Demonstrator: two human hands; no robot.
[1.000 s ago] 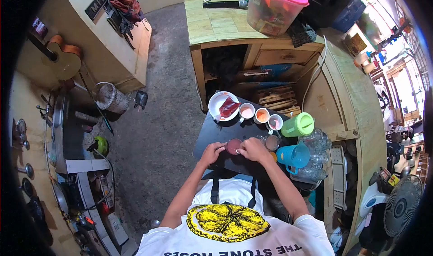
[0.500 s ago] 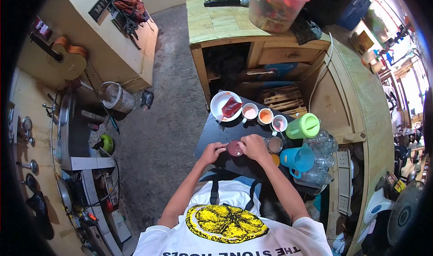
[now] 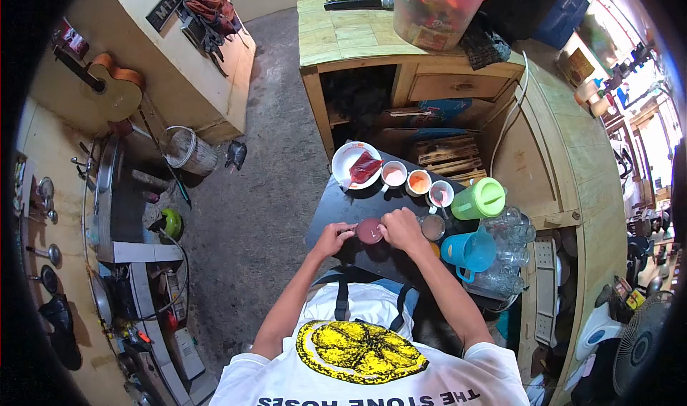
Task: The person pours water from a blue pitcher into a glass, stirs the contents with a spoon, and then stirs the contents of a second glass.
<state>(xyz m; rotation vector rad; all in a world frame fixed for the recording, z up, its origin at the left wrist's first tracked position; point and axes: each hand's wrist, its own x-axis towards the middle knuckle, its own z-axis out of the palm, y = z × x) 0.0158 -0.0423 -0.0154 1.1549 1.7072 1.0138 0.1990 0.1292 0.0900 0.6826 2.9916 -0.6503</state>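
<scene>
A cup of dark red drink [image 3: 370, 230] stands on the black table [image 3: 333, 205] right in front of me. My left hand [image 3: 333, 235] touches its left side and my right hand [image 3: 402, 228] grips its right side. Beyond it stand three white cups [image 3: 418, 182] with pink and orange drinks. A white plate [image 3: 346, 161] with a red packet [image 3: 363, 168] on it lies at the far left of the table. A glass with a brownish drink [image 3: 432, 227] sits just right of my right hand.
A green jug [image 3: 478, 198] and a blue jug [image 3: 467, 250] stand at the table's right, with clear glasses [image 3: 509, 228] beside them. Behind is a wooden cabinet [image 3: 343, 41] with a pink-lidded tub [image 3: 436, 8]. A wooden counter [image 3: 572, 162] runs along the right.
Both hands stay on the dark red cup; only the view has shifted slightly.
</scene>
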